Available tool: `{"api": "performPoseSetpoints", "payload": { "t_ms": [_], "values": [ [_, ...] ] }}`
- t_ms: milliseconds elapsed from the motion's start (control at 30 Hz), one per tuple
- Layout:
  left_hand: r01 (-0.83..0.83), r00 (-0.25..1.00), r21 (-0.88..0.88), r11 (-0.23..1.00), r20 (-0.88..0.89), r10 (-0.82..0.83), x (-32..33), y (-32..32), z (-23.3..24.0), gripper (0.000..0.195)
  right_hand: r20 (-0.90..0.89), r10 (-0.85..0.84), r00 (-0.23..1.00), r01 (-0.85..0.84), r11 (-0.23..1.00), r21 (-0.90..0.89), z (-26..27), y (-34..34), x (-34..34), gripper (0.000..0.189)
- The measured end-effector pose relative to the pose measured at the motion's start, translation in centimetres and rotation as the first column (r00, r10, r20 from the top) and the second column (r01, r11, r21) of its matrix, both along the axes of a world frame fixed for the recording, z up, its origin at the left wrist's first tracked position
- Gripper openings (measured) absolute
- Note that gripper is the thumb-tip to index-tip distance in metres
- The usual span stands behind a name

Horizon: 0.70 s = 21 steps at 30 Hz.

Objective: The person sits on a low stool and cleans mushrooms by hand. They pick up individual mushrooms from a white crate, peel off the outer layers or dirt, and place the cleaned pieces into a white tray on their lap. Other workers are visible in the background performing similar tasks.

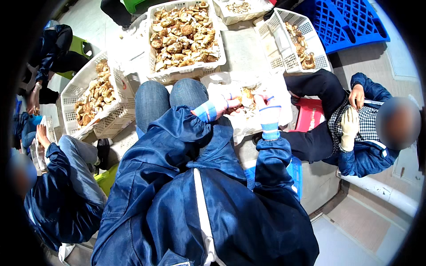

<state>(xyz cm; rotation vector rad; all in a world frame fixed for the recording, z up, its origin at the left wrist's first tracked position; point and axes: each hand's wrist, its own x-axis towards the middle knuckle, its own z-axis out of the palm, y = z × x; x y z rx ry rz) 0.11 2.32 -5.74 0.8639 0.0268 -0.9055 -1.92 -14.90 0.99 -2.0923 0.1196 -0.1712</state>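
Both my hands wear pale gloves with blue-striped cuffs and bare fingertips. My left hand (223,105) is closed around a brown and cream mushroom (246,95) in front of my right knee. Beside it, my right hand (267,103) has its fingers bent in close to the same mushroom. Whether those fingers grip a small tool or a piece of it is hidden. Under my hands is a white basket lined with thin plastic (281,114), with mushroom scraps (248,114) in it.
A white crate heaped with mushrooms (154,71) stands ahead; another mushroom crate (116,121) is on the left. White crates (291,63) and a blue plastic pallet (349,26) are at the upper right. A seated person (359,133) is close on the right, another (63,199) on the left.
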Motion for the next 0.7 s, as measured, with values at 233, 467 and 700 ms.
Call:
{"api": "performPoseSetpoints", "payload": {
  "t_ms": [233, 467, 700],
  "values": [
    [-0.034, 0.999, 0.024, 0.999, 0.0, 0.034, 0.0, -0.2, 1.0, 0.035, -0.098, -0.05, 0.994, 0.045, 0.998, -0.053, -6.6, -5.0, 2.3, 0.02],
    [0.036, 0.999, 0.144, 0.989, 0.031, -0.041, -0.1, 0.0, 1.1, 0.029, -0.193, 0.175, 0.965, -0.138, 0.972, 0.191, 1.1, -1.7, 0.1, 0.021],
    [0.062, 0.993, 0.157, 0.986, 0.086, -0.076, -0.1, 0.1, 1.1, 0.029, -0.156, 0.334, 0.929, -0.313, 0.939, 0.145, 2.3, -1.7, 0.0, 0.021]
  ]
}}
